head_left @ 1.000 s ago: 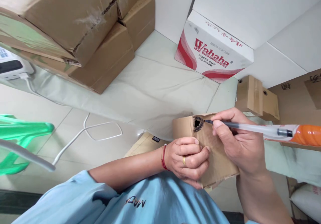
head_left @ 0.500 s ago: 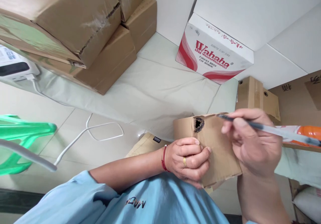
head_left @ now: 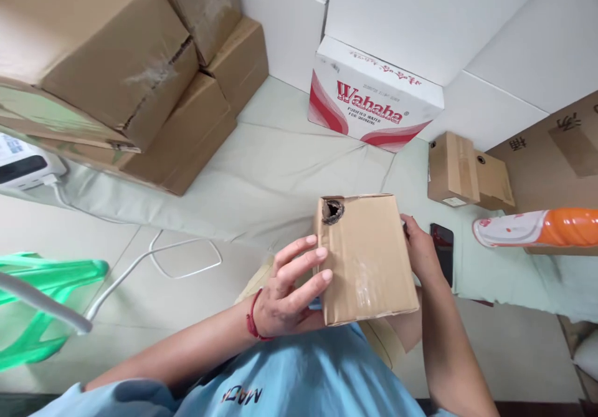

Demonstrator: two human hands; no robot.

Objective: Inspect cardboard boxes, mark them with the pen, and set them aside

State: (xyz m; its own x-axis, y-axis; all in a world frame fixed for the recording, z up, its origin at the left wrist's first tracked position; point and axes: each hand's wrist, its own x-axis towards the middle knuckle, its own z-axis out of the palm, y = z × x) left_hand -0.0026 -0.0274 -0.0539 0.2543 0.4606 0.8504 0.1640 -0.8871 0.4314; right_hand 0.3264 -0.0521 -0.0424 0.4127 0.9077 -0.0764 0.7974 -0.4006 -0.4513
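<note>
A small brown cardboard box is held in front of my blue shirt, one face turned up toward me. Near its upper left corner is a ragged, dark-edged hole. My left hand grips the box's left side, with several fingertips resting along the edge and the thumb low against it. At the right side, my right hand steadies the box, its fingers partly hidden behind it. A dark bit of a pen shows at those fingers; most of the pen is out of sight.
Beyond lies a pale cloth-covered surface with a Wahaha water carton, stacked cardboard boxes, small boxes, a phone and an orange-and-white bottle. A green plastic stool and white cable are at left.
My right hand has dropped from above the box, where it held the pen, to its right side. My left hand has slid to the left edge. The box has turned and moved left.
</note>
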